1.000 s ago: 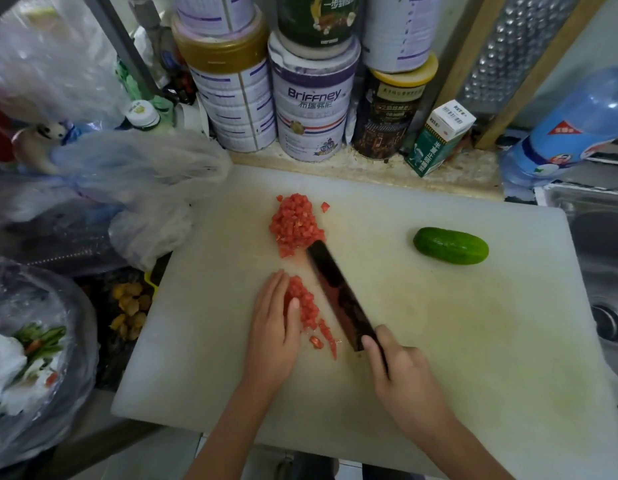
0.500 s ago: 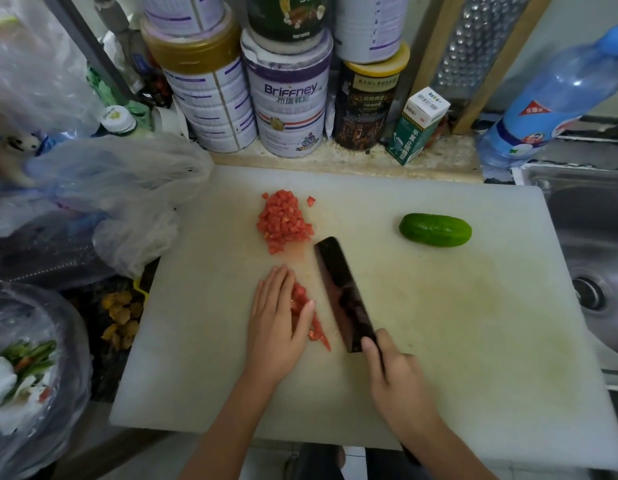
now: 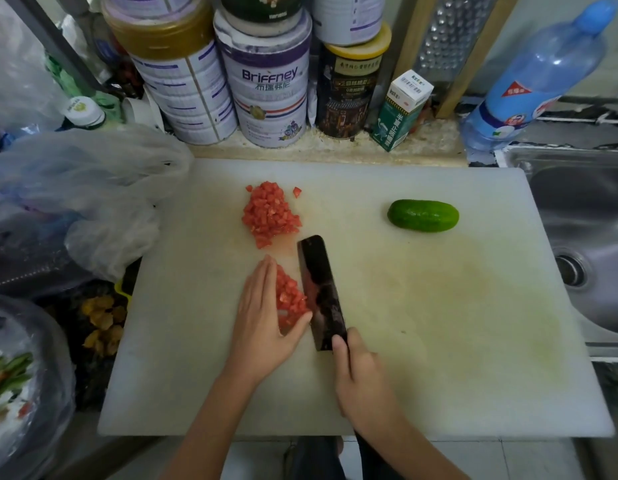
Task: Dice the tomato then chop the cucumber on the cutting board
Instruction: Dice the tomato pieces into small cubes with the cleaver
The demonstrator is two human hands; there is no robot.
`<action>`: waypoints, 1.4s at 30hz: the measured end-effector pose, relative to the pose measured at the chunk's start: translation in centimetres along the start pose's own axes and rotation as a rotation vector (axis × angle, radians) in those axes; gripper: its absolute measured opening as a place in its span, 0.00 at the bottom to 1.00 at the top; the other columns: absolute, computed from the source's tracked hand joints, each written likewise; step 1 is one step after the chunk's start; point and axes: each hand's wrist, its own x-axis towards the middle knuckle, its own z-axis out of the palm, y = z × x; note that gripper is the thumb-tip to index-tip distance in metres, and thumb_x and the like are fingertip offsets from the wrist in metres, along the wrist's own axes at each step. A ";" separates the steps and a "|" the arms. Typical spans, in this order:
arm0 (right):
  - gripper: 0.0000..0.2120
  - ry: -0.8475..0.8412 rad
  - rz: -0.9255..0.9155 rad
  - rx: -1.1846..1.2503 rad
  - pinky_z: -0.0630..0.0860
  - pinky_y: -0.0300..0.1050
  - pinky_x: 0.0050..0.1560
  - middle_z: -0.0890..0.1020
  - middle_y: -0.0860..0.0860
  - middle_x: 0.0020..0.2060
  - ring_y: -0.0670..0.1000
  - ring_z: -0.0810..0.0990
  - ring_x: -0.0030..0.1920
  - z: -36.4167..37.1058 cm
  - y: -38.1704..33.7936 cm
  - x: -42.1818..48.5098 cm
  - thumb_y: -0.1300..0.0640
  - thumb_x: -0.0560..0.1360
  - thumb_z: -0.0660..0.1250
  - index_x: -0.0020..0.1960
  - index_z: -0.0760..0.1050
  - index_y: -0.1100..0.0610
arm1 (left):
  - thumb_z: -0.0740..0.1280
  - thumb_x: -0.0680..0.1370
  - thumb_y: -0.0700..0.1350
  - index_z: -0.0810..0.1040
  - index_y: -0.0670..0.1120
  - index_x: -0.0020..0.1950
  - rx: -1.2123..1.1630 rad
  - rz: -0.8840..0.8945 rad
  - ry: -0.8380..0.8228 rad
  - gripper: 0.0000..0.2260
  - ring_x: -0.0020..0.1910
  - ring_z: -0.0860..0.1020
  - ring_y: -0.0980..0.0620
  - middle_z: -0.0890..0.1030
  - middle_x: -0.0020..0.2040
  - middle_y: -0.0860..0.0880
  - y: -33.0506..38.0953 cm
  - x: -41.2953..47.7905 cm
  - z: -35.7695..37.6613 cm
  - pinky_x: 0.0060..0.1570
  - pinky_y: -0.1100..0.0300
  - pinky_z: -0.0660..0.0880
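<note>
Gathering diced tomato (image 3: pixel 289 299) mid-board: left hand (image 3: pixel 262 327), fingers straight and together, pushes it against the cleaver (image 3: pixel 321 292) gripped by the right hand (image 3: pixel 361 379). Cucumber (image 3: pixel 423 215), whole near the board's (image 3: pixel 474 341) far right edge, comes next.

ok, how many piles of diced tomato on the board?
2: far pile beyond the cleaver tip; near pile between the left hand and the blade. One stray cube by the far pile; the hand may hide more.
</note>
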 end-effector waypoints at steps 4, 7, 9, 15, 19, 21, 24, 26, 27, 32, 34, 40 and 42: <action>0.10 0.081 0.053 0.081 0.67 0.43 0.27 0.71 0.51 0.25 0.54 0.73 0.26 -0.9 0.2 0.3 0.49 0.81 0.53 0.44 0.66 0.50 | 0.60 0.74 0.66 0.54 0.45 0.79 -0.139 -0.008 0.020 0.41 0.77 0.53 0.58 0.55 0.78 0.53 -0.2 -0.2 -0.7 0.74 0.67 0.49; 0.13 0.110 0.127 0.184 0.68 0.48 0.21 0.68 0.50 0.22 0.53 0.70 0.21 -0.8 0.7 -0.8 0.53 0.82 0.52 0.41 0.66 0.53 | 0.52 0.78 0.63 0.55 0.46 0.79 -0.203 -0.096 0.105 0.34 0.75 0.53 0.62 0.56 0.76 0.56 -0.1 0.0 -0.8 0.73 0.66 0.50; 0.12 0.105 0.149 0.200 0.70 0.54 0.23 0.67 0.50 0.22 0.53 0.70 0.21 0.0 1.0 -1.3 0.52 0.82 0.53 0.42 0.67 0.52 | 0.46 0.80 0.61 0.56 0.46 0.79 -0.195 -0.158 0.150 0.31 0.75 0.52 0.62 0.57 0.77 0.55 0.5 0.1 -0.1 0.75 0.61 0.52; 0.11 0.073 0.129 0.183 0.74 0.59 0.32 0.71 0.50 0.25 0.50 0.72 0.25 2.5 0.0 -0.9 0.51 0.82 0.53 0.43 0.69 0.52 | 0.45 0.83 0.54 0.62 0.38 0.76 -0.084 -0.224 0.262 0.29 0.76 0.60 0.49 0.64 0.76 0.44 2.8 1.1 2.6 0.76 0.57 0.51; 0.14 0.001 0.161 0.211 0.70 0.51 0.25 0.71 0.50 0.22 0.49 0.70 0.20 2.9 -0.5 -0.5 0.46 0.81 0.52 0.45 0.70 0.52 | 0.41 0.83 0.57 0.64 0.38 0.75 -0.075 -0.236 0.320 0.31 0.75 0.62 0.48 0.66 0.75 0.43 3.6 1.9 3.2 0.75 0.55 0.54; 0.15 -0.016 0.165 0.226 0.69 0.49 0.25 0.72 0.50 0.23 0.50 0.70 0.20 2.8 -0.7 -0.4 0.44 0.80 0.52 0.45 0.70 0.52 | 0.43 0.84 0.55 0.66 0.38 0.74 -0.066 -0.211 0.329 0.29 0.74 0.64 0.48 0.68 0.74 0.43 3.8 2.1 3.6 0.75 0.55 0.56; 0.13 -0.104 0.192 0.378 0.64 0.43 0.19 0.69 0.55 0.21 0.51 0.65 0.17 2.1 -1.1 -0.1 0.55 0.83 0.52 0.46 0.72 0.57 | 0.46 0.85 0.51 0.70 0.37 0.72 -0.084 -0.169 0.347 0.25 0.73 0.66 0.48 0.70 0.72 0.43 3.4 2.2 4.1 0.74 0.53 0.59; 0.13 -0.170 0.178 0.434 0.61 0.39 0.17 0.68 0.55 0.21 0.51 0.63 0.16 1.4 -1.6 0.1 0.57 0.84 0.51 0.48 0.72 0.58 | 0.49 0.84 0.50 0.72 0.36 0.70 -0.164 -0.150 0.389 0.24 0.72 0.68 0.48 0.71 0.71 0.43 3.0 2.2 4.2 0.73 0.52 0.61; 0.13 -0.191 0.162 0.447 0.61 0.38 0.17 0.68 0.55 0.21 0.51 0.63 0.16 1.1 -1.7 0.2 0.56 0.84 0.51 0.48 0.73 0.57 | 0.51 0.84 0.49 0.72 0.36 0.70 -0.224 -0.149 0.414 0.23 0.72 0.69 0.48 0.72 0.71 0.43 2.8 2.2 4.1 0.73 0.52 0.62; 0.19 -0.257 0.076 0.465 0.62 0.39 0.19 0.69 0.57 0.23 0.52 0.64 0.18 0.0 -2.6 0.6 0.54 0.84 0.52 0.41 0.75 0.42 | 0.56 0.82 0.45 0.73 0.36 0.69 -0.371 -0.130 0.519 0.20 0.72 0.68 0.47 0.71 0.72 0.43 3.0 2.4 2.9 0.73 0.61 0.60; 0.19 -0.266 0.068 0.477 0.63 0.40 0.20 0.69 0.57 0.23 0.52 0.64 0.18 -0.6 -3.4 1.0 0.53 0.83 0.52 0.38 0.74 0.42 | 0.55 0.82 0.46 0.72 0.36 0.69 -0.388 -0.117 0.529 0.20 0.73 0.67 0.48 0.70 0.72 0.43 3.5 3.3 2.0 0.73 0.61 0.60; 0.14 -0.267 0.014 0.417 0.65 0.40 0.20 0.70 0.55 0.24 0.52 0.66 0.19 -2.3 -6.4 4.5 0.52 0.83 0.51 0.47 0.71 0.57 | 0.54 0.82 0.45 0.72 0.35 0.69 -0.407 -0.063 0.581 0.21 0.72 0.67 0.49 0.70 0.71 0.45 3.9 7.8 -0.8 0.73 0.59 0.61; 0.14 -0.269 -0.005 0.398 0.66 0.40 0.20 0.69 0.55 0.24 0.52 0.66 0.19 -2.8 -7.2 5.7 0.52 0.83 0.51 0.49 0.71 0.59 | 0.54 0.82 0.45 0.72 0.35 0.69 -0.414 -0.048 0.579 0.21 0.73 0.67 0.48 0.70 0.72 0.45 3.6 9.5 -1.1 0.73 0.50 0.63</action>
